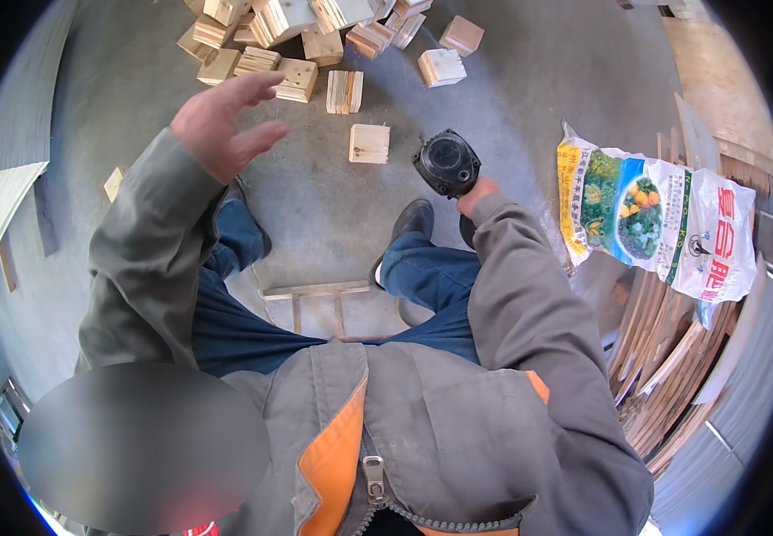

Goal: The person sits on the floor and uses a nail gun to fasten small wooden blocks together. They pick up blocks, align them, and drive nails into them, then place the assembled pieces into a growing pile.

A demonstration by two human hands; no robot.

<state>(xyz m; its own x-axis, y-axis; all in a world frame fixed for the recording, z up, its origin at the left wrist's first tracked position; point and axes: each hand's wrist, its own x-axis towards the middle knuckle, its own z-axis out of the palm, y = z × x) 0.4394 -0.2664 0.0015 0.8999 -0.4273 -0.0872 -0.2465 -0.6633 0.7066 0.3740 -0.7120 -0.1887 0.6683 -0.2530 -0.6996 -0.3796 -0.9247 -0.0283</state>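
My left hand [227, 125] is raised at the upper left, with its fingers apart and nothing in it. Below and beyond it, several pale wooden blocks lie on the floor, among them a layered block [344, 92] and a block with dark holes [296, 80]. My right hand [478, 194] is wrapped round the handle of a black nail gun [447, 163], whose round, bolted cap faces up. The tool's lower part is hidden beneath the cap. A single square wood block [369, 143] lies on the floor between my two hands.
A heap of wooden blocks [279, 20] spreads at the far side. To the right, a printed white sack [663, 214] rests over stacked wood strips [663, 357]. A thin wooden frame [315, 290] lies between my legs. Pale sheets [16, 134] stand at the left.
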